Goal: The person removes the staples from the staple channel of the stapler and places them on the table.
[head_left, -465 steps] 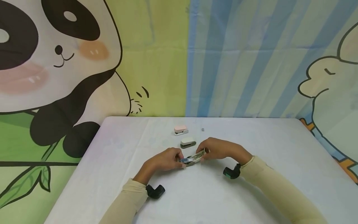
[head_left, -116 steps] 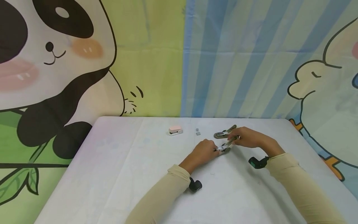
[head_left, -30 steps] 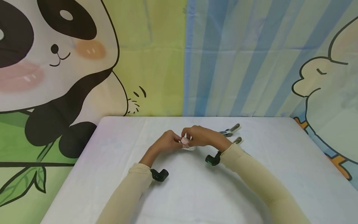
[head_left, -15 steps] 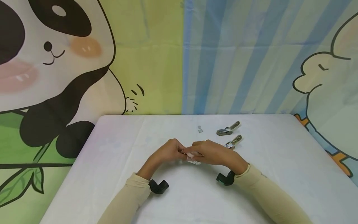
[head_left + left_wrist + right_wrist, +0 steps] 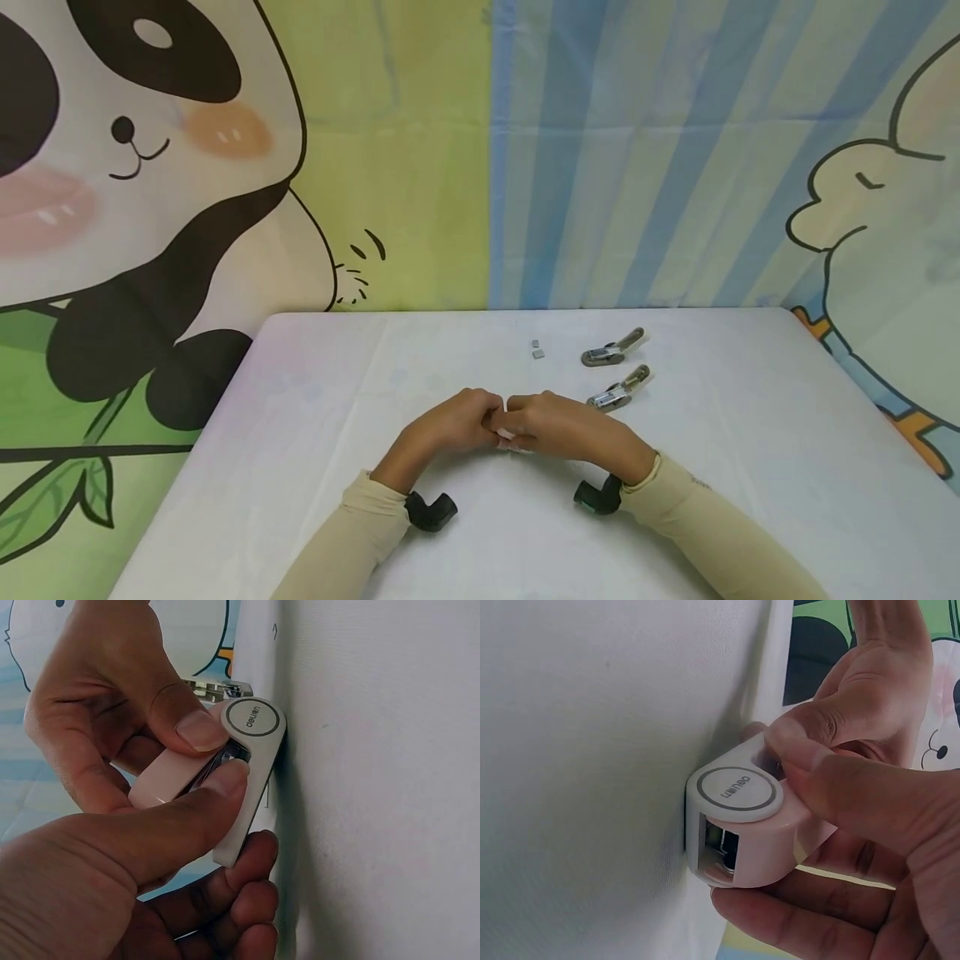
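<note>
A small pink and white stapler (image 5: 253,772) is held between both hands just above the table, mostly covered by them in the head view. My left hand (image 5: 459,423) grips it, thumb in the gap between the pink top and white base, fingers curled beneath the base. My right hand (image 5: 566,429) pinches the pink top (image 5: 769,851) between thumb and fingers. Seen in the right wrist view, the round hinge end (image 5: 739,793) faces the camera. In the left wrist view, the top stands angled from the base.
Two grey-green staplers, one farther back (image 5: 611,353) and one nearer (image 5: 618,390), lie opened out right of the hands on the white-covered table (image 5: 300,400). Two small grey pieces (image 5: 537,354) lie behind the hands. A printed cloth (image 5: 420,167) hangs at the back.
Both hands left the nearer grey-green stapler, now lying opened, and took up the pink stapler from the back of the table. Over the last second they drew it closer to the body.
</note>
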The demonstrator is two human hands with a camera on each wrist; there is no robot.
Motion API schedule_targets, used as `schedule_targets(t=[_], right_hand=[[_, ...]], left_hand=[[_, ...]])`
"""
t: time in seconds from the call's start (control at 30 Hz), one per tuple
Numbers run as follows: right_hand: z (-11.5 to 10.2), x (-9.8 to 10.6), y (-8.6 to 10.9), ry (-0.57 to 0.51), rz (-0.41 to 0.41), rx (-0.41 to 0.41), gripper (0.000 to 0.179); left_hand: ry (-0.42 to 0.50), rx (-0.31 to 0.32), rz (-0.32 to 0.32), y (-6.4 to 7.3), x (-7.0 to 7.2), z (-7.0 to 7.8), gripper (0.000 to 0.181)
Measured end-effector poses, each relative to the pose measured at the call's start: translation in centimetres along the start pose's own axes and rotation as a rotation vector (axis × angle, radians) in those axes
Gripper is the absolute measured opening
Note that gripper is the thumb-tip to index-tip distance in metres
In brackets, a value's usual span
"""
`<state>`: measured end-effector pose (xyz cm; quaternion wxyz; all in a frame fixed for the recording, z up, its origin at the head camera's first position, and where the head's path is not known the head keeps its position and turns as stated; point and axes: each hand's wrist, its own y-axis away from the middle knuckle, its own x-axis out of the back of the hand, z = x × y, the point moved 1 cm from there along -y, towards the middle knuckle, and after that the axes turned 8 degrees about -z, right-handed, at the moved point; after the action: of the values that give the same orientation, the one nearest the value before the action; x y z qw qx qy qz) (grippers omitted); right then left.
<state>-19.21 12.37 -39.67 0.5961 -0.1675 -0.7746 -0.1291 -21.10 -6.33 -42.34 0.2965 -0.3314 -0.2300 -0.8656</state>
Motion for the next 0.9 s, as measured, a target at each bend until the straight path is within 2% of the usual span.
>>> schedule_targets(t=[0.2, 0.33, 0.43, 0.5, 0.7, 0.9], right_hand=[[0.6, 0.0, 0.5, 0.006, 0.052, 0.043, 0.017], [1.6, 0.5, 1.1, -0.136, 0.104, 0.019, 0.025], [2.1, 0.9, 1.3, -0.262, 0.096, -0.016, 0.025], [2.2, 1.0, 1.3, -0.291, 0.066, -0.039, 0.023], [2.1, 1.9, 1.4, -0.249, 0.018, -0.114, 0.019], [2.6, 2.9, 2.3, -0.142, -0.062, -0.255, 0.023]], left_hand=[[0.011, -0.024, -0.009, -0.2, 0.1, 0.1, 0.022], [0.019, 0.005, 0.006, -0.3, 0.3, 0.0, 0.020], [0.034, 0.033, -0.001, -0.3, 0.2, -0.2, 0.019], [0.034, 0.040, -0.009, -0.3, 0.2, -0.2, 0.019], [0.004, 0.060, -0.007, 0.0, 0.3, -0.1, 0.017], [0.032, 0.057, -0.010, 0.1, 0.2, -0.3, 0.017]])
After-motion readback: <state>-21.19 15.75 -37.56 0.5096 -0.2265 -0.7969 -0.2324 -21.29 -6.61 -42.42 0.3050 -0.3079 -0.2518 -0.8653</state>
